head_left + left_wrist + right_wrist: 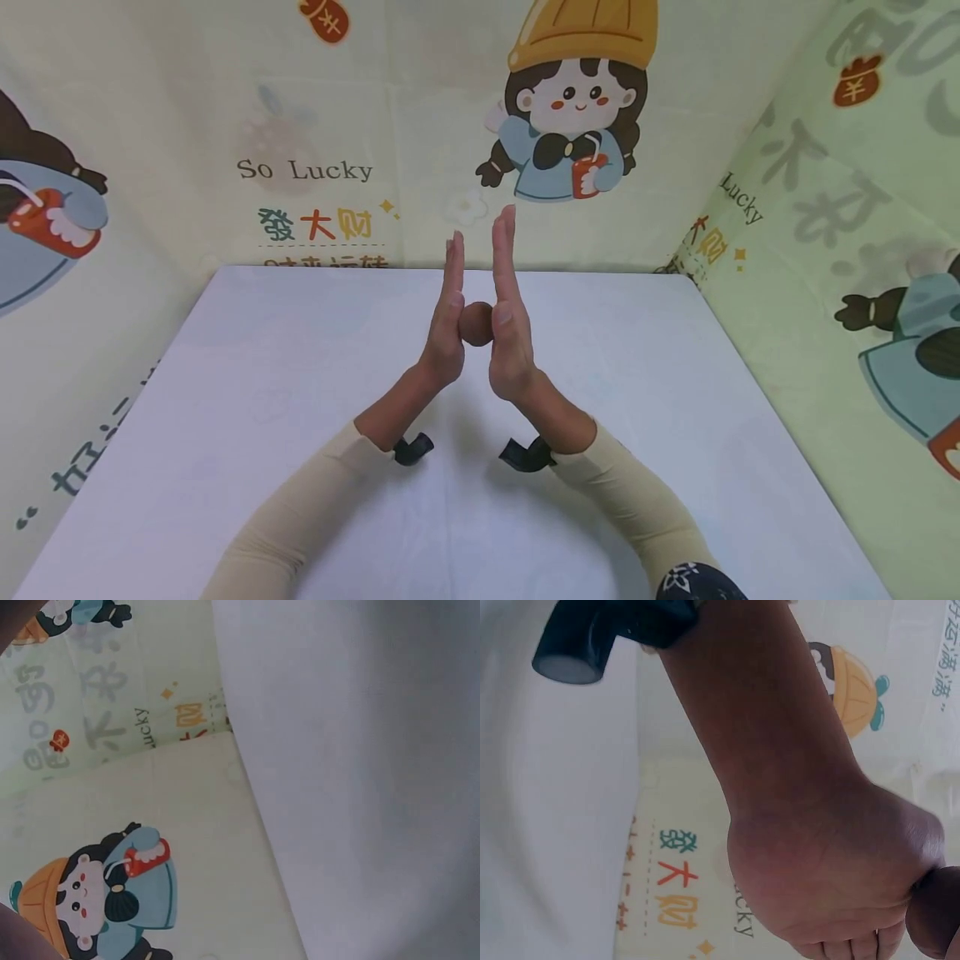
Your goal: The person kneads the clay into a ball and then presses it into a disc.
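Note:
A small brown ball is held above the table between two facing palms. My left hand touches it from the left, fingers straight and pointing up. From the right side my right hand presses against it, its fingers likewise straight and upright. Part of the ball shows at the lower right of the right wrist view, beside the base of a palm. In the left wrist view only blurred bits of skin show at the left corners, and the ball is out of sight.
Below the hands lies a white tabletop. Cloth walls with cartoon prints and lettering stand behind it and at both sides. Black wrist-worn pieces stick inward from both wrists.

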Action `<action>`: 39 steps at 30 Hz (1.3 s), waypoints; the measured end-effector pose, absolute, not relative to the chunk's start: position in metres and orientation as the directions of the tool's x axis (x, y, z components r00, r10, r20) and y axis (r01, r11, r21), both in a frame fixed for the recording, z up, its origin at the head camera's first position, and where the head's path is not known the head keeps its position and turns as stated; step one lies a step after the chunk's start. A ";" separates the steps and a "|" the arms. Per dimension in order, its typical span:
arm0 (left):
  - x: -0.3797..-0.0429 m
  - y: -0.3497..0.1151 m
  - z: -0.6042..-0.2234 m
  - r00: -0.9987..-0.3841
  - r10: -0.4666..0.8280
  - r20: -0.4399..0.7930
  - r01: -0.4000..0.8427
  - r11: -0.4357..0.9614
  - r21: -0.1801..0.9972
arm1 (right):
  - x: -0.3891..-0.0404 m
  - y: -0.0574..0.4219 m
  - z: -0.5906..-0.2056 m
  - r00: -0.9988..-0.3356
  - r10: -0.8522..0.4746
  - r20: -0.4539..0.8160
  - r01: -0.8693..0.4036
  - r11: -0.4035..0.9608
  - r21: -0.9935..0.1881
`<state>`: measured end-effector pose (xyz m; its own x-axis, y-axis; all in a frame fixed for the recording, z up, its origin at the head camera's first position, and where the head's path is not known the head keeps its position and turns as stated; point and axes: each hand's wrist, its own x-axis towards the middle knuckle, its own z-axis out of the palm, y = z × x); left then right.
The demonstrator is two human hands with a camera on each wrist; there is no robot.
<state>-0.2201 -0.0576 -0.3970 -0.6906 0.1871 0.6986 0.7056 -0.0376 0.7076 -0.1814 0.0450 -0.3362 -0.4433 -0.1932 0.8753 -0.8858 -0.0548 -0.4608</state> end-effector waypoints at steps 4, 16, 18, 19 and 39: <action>-0.213 -0.054 -0.395 -0.653 0.197 0.731 0.737 -0.056 0.674 | -0.185 0.047 -0.335 -0.424 -0.174 0.889 -0.898 -0.042 -0.437; -0.195 -0.047 -0.382 -0.597 0.201 0.777 0.779 -0.089 0.621 | -0.194 0.053 -0.333 -0.436 -0.167 0.884 -0.891 -0.061 -0.451; -0.191 -0.046 -0.379 -0.581 0.202 0.789 0.789 -0.098 0.606 | -0.197 0.054 -0.335 -0.445 -0.166 0.880 -0.885 -0.069 -0.460; -0.189 -0.046 -0.377 -0.572 0.201 0.795 0.795 -0.101 0.598 | -0.198 0.055 -0.336 -0.446 -0.166 0.879 -0.884 -0.072 -0.462; -0.163 -0.049 -0.334 -0.533 0.154 0.832 0.814 -0.174 0.554 | -0.204 0.050 -0.354 -0.469 -0.204 0.859 -0.854 -0.146 -0.500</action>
<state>-0.1634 -0.0487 -0.3341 -0.5334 0.1545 0.8316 0.8140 -0.1735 0.5543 -0.2037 0.0503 -0.3544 -0.4687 -0.2042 0.8594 -0.8535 -0.1461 -0.5002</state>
